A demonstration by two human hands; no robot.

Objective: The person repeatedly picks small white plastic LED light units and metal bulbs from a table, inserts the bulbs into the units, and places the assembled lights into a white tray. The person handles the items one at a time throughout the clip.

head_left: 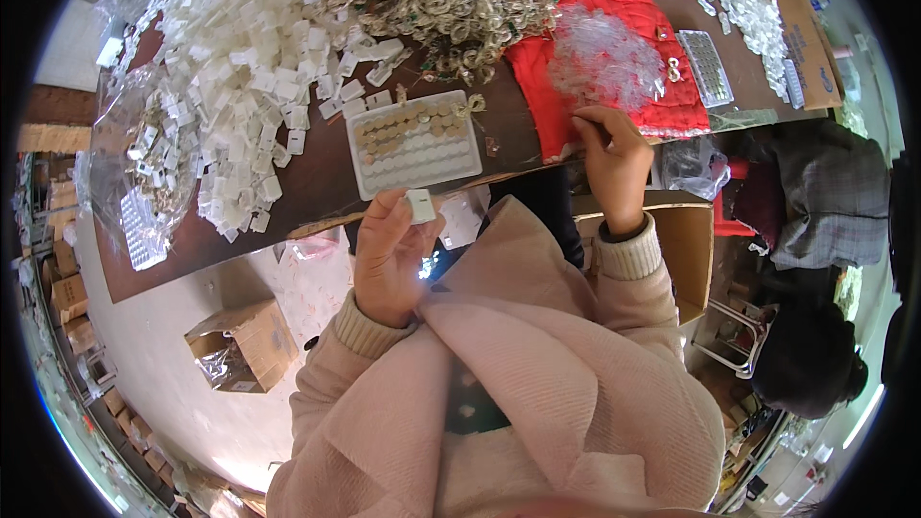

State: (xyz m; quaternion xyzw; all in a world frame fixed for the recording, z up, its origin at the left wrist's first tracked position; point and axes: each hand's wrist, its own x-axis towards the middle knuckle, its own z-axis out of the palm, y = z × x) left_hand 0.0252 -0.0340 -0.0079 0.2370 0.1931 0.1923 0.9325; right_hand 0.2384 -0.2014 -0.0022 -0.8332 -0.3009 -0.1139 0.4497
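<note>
Just in front of the table edge, my left hand (386, 254) pinches a small white plastic tag-like piece (419, 205) between thumb and fingers. My right hand (619, 165) is over the near edge of a red cloth (540, 105), its thumb and forefinger drawn together. Whatever is between those fingertips is too small to make out. A pile of thin clear plastic pieces (604, 58) lies on the cloth, close to that hand. Beyond my left hand sits a shallow white tray (432, 173), holding rows of round tan pieces in its far part.
White plastic pieces (240, 48) are heaped across the table's left side. Silvery ring-shaped items (451, 0) form a pile at the back. A grey studded tray (705, 67) lies right of the cloth. Cardboard boxes (251, 345) stand on the floor; a dark-clothed person (811, 345) is at right.
</note>
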